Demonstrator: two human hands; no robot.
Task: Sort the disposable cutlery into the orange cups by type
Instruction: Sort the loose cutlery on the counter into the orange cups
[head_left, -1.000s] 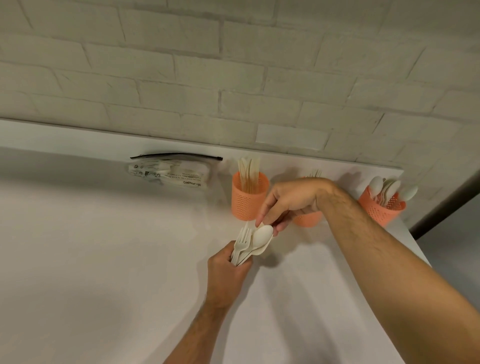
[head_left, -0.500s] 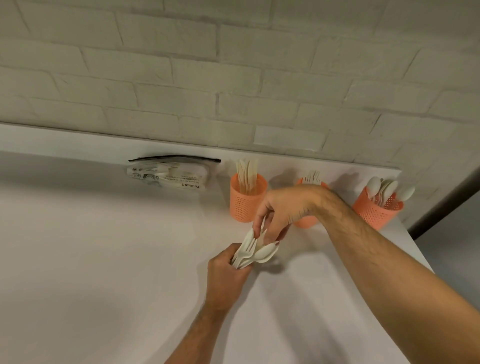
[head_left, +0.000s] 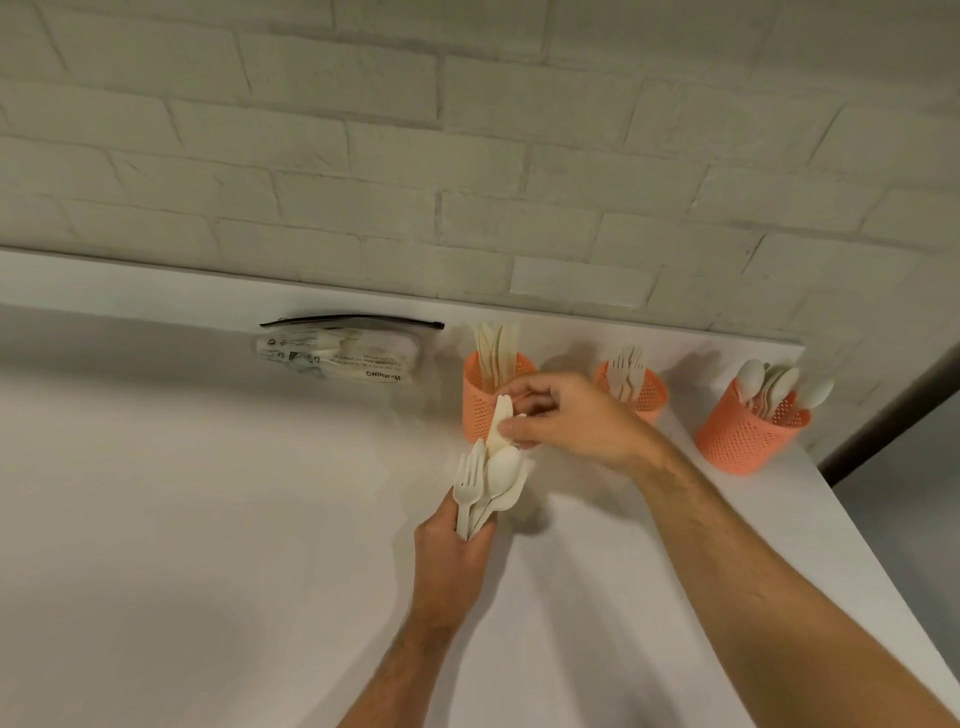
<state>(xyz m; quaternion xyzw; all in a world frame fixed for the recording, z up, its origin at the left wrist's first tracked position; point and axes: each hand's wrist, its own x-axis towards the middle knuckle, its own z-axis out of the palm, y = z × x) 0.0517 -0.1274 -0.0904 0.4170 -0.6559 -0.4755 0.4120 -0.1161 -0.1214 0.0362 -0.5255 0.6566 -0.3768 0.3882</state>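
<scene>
My left hand (head_left: 451, 558) grips a bundle of white disposable cutlery (head_left: 485, 480), forks and spoons fanned upward. My right hand (head_left: 569, 418) pinches one white piece (head_left: 500, 423), apparently a knife, at the top of the bundle, just in front of the left orange cup (head_left: 480, 402). That cup holds knives. The middle orange cup (head_left: 647, 389) holds forks. The right orange cup (head_left: 748, 434) holds spoons. All three stand along the back of the white counter (head_left: 208, 519).
A clear plastic bag with a black zip (head_left: 343, 351) lies at the back, left of the cups. A white brick wall (head_left: 467, 156) rises behind. The counter's right edge (head_left: 852, 525) drops off just past the spoon cup.
My right hand has moved up from the bundle with one white piece pinched, toward the left cup. The left hand holds the bundle in the same place.
</scene>
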